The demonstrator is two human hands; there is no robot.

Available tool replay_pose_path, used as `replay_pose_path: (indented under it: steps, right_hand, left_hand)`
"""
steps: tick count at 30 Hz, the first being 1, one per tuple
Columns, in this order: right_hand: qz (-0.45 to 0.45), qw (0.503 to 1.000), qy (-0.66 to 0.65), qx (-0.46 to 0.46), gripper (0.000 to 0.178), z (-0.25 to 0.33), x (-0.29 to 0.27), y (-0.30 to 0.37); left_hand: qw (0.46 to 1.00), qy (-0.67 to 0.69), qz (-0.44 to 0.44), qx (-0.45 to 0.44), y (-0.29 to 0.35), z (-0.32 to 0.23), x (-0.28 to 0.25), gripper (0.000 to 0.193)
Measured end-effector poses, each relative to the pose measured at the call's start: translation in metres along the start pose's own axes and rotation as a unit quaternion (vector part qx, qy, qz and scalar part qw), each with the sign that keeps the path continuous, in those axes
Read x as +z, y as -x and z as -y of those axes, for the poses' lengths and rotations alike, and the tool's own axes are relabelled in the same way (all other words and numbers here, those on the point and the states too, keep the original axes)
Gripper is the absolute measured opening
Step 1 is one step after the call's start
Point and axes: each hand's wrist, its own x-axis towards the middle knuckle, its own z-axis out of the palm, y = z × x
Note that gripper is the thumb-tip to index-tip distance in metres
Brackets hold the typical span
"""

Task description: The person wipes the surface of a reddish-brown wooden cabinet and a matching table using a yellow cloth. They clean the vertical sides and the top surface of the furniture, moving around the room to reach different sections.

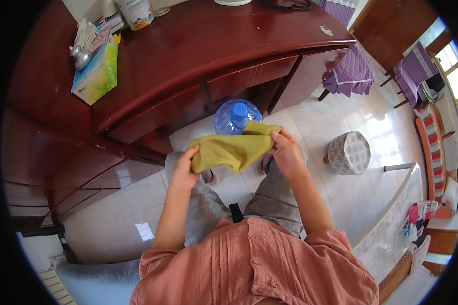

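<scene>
- One yellow-green cloth (pixel 234 149) is stretched between both hands, held in the air above the person's knees and in front of the desk
- The left hand (pixel 184 170) pinches the cloth's left end, fingers closed on the fabric
- The right hand (pixel 286 152) grips the cloth's right end, where the fabric bunches and folds over near the fingertips
- One blue water jug (pixel 236 116) with a blue cap stands on the floor just beyond the cloth; the cloth covers its lower part from this view
- One dark red wooden desk (pixel 198 51) curves across the upper left, with drawers along its front edge; the jug sits in the knee space under it
- On the desk's left part lies one tissue box (pixel 96 76) in green and yellow, with two shiny metal balls (pixel 79 56) resting by its far end
- One white canister (pixel 136 12) with a printed label stands at the desk's far edge
- One round padded stool (pixel 348 151) with a grey patterned cover stands on the pale tiled floor (pixel 341 117), to the right of the right hand and well apart from it
- Two chairs with purple covers (pixel 348 73) are farther off to the upper right
- The person wears a pink buttoned shirt (pixel 254 264) and grey trousers (pixel 277 193); two feet in slippers show below the cloth
</scene>
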Motion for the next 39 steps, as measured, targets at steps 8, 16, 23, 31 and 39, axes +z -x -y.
replay_pose_path:
  steps: [8,16,23,31,39]
  right_hand:
    - [-0.051,0.980,0.038,-0.188,0.017,0.102,-0.023,-0.081]
    - [-0.182,0.643,0.652,-0.359,0.033,0.140,-0.014,-0.170]
    - [-0.157,0.517,0.721,-0.433,0.036,0.105,0.019,-0.163]
    - [-0.061,0.606,0.641,-0.467,0.033,0.019,0.112,-0.142]
    - [0.009,0.561,0.663,-0.496,0.035,-0.050,0.194,-0.112]
  left_hand:
    - [0.994,0.018,0.077,-0.073,-0.037,0.025,0.134,0.038]
    - [0.983,0.066,0.170,-0.036,-0.105,0.018,0.218,0.040]
    - [0.987,0.099,0.124,-0.015,-0.102,0.010,0.175,0.039]
    - [0.986,0.159,0.027,0.050,-0.034,-0.025,0.071,0.036]
    - [0.977,0.175,-0.023,0.123,0.016,-0.063,-0.015,0.035]
